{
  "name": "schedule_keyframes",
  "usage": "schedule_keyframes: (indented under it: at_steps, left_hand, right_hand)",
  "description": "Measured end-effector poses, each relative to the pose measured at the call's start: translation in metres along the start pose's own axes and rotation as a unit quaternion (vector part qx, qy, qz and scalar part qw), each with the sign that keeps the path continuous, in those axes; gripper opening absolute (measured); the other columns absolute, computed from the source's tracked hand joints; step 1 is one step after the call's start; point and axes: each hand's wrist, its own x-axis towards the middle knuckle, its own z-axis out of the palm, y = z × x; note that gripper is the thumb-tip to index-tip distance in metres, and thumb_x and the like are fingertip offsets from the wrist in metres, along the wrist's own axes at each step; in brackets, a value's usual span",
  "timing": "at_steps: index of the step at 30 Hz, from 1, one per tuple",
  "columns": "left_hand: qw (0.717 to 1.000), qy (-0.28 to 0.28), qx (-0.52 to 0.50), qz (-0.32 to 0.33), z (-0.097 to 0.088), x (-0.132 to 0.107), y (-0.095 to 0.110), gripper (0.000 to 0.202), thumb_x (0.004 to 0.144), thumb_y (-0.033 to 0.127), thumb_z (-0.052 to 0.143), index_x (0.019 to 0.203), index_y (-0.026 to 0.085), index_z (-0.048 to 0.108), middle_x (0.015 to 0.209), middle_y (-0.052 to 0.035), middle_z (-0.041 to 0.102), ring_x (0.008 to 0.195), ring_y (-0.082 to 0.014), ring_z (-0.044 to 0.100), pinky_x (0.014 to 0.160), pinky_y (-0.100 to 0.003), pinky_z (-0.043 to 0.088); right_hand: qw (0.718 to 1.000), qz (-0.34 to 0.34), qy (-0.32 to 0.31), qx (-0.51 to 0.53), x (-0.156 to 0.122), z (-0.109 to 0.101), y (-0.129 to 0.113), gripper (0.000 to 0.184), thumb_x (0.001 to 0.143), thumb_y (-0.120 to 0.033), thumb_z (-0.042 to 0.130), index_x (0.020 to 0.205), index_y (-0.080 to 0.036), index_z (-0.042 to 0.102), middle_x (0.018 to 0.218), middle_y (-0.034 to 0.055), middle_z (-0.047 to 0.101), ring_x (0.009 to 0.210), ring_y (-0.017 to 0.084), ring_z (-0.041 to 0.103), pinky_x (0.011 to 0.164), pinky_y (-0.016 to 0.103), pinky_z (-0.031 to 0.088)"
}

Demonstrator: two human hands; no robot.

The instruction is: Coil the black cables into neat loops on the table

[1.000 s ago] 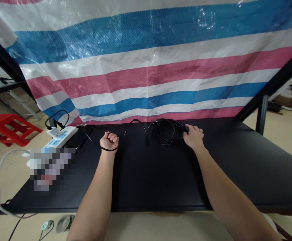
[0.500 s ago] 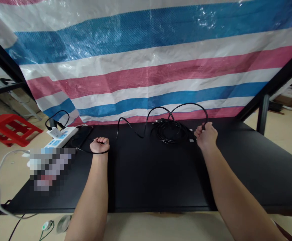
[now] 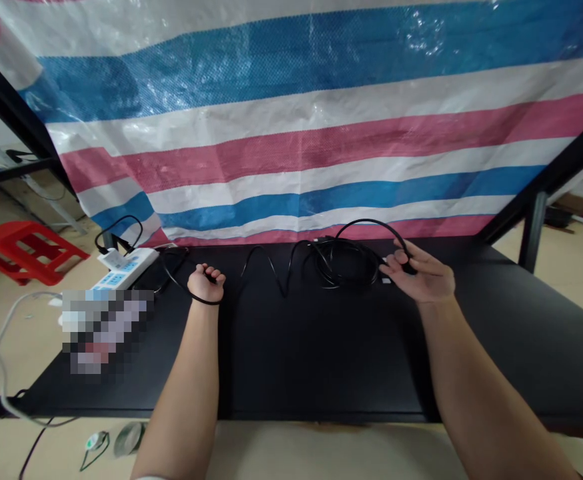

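Note:
A long black cable (image 3: 366,221) runs in loops across the black tabletop (image 3: 316,353), with a round coil (image 3: 341,285) of it lying towards the back. My left hand (image 3: 206,285) is closed around a part of the cable, and a loop of it passes across my wrist. To the right of the coil, my right hand (image 3: 424,275) has the cable between thumb and fingers, the palm partly turned up and the fingers loosely bent. From this hand the cable arches back to the coil. A small white piece (image 3: 386,281) shows just beside the right fingertips.
A white power strip (image 3: 139,262) with a plugged-in adapter lies at the left edge, near a blurred-out patch. Behind the table hangs a striped plastic sheet (image 3: 296,157). On the floor at left stands a red stool (image 3: 16,240). Black frame posts (image 3: 530,230) flank the table.
My right hand has turned and its fingers have loosened around the cable. The cable's arch has dropped lower and the coil has shifted slightly. The left hand stays closed.

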Motion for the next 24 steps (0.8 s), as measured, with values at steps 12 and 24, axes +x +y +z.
schedule_keyframes:
  at_steps: [12,24]
  left_hand:
    - [0.997,0.013,0.063,0.030,0.002,0.001,-0.004,0.024,0.090,0.015,0.032,0.067,0.020,0.037,0.050,0.0078,0.029,0.035,-0.0061,0.031,0.036,-0.016,0.019]
    - [0.997,0.020,0.067,0.035,0.002,-0.001,-0.006,0.026,0.091,0.016,0.031,0.066,0.019,0.037,0.049,0.0078,0.031,0.035,-0.0061,0.031,0.036,-0.016,0.020]
  right_hand:
    - [0.974,-0.025,0.064,-0.214,0.017,0.040,0.007,0.018,0.050,-0.021,0.063,0.058,-0.022,0.048,0.052,-0.0024,0.055,0.043,0.010,0.040,0.045,0.026,0.030]
    - [0.825,-0.105,0.057,-0.553,0.024,0.106,0.053,0.013,0.073,-0.029,0.058,0.065,-0.025,0.049,0.059,0.0011,0.059,0.060,0.021,0.059,0.061,0.032,0.041]
